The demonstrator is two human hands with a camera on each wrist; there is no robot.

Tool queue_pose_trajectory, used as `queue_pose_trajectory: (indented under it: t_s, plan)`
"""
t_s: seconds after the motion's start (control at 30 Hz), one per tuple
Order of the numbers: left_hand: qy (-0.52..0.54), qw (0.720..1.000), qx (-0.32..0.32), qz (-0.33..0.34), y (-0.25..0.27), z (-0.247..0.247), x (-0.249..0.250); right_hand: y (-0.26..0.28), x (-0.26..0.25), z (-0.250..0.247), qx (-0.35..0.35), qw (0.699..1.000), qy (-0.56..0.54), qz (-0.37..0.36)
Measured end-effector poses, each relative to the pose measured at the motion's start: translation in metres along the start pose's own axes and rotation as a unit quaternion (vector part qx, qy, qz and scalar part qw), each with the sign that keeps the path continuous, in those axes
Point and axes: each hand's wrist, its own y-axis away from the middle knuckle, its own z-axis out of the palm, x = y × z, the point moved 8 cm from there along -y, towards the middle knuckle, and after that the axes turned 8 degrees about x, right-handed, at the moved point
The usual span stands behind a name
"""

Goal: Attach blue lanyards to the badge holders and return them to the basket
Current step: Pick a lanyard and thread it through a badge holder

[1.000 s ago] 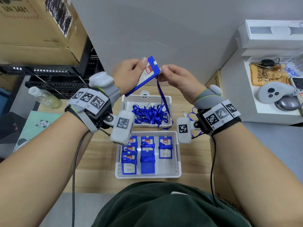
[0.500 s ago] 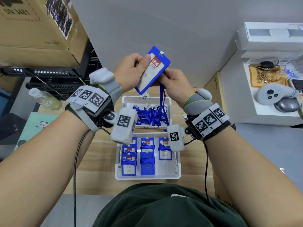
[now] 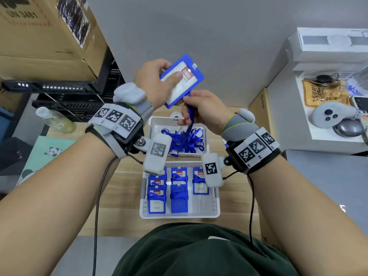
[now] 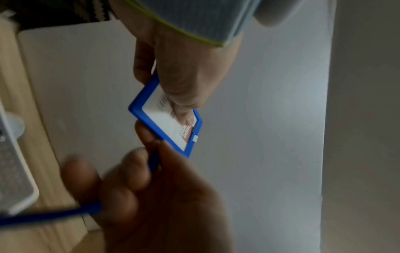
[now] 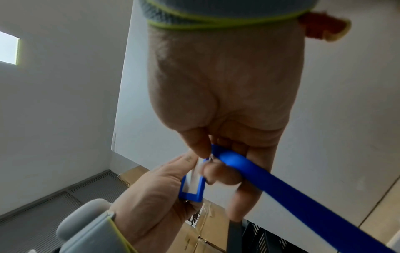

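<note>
Both my hands are raised above the table (image 3: 123, 196). My left hand (image 3: 153, 82) grips the blue badge holder (image 3: 182, 80), thumb pressed on its clear face, tilted. My right hand (image 3: 203, 110) pinches the blue lanyard (image 3: 190, 118) at the holder's lower edge; its strap hangs into the far basket (image 3: 157, 124). The near basket (image 3: 179, 215) holds finished badges.

Even indoor light, fisheye edges, wrist views blurred
</note>
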Motion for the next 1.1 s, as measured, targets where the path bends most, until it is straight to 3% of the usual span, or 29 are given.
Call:
queue_pose_trajectory:
  t_s: [0.1, 0.3, 0.53, 0.67, 0.77, 0.97, 1.1]
  plan:
    - [-0.054, 0.998, -0.002, 0.035, 0.001, -0.002, 0.005, -0.001, 0.009, 0.000, 0.014, 0.999, -0.011, 0.044]
    - [-0.056, 0.990, -0.080, 0.105, 0.015, 0.014, 0.021, -0.003, 0.017, -0.007, 0.054, 0.997, 0.040, 0.046]
    - [-0.089, 0.989, -0.057, 0.101, 0.014, 0.006, 0.021, 0.001, 0.013, -0.001, 0.007, 0.997, 0.066, 0.046]
    - [-0.137, 0.977, -0.122, 0.112, 0.019, 0.015, 0.016, 0.001, -0.001, -0.005, 0.005, 0.999, 0.026, 0.030]
    - [-0.162, 0.964, -0.176, 0.117, 0.028, 0.025, 0.011, -0.001, -0.008, -0.018, 0.028, 0.997, 0.075, -0.001]
    - [-0.192, 0.938, -0.259, 0.127, 0.041, 0.037, 0.005, -0.005, -0.025, -0.044, 0.072, 0.941, 0.319, -0.089]
    - [-0.175, 0.927, -0.301, 0.140, 0.046, 0.040, 0.010, -0.009, -0.028, -0.045, 0.070, 0.908, 0.396, -0.114]
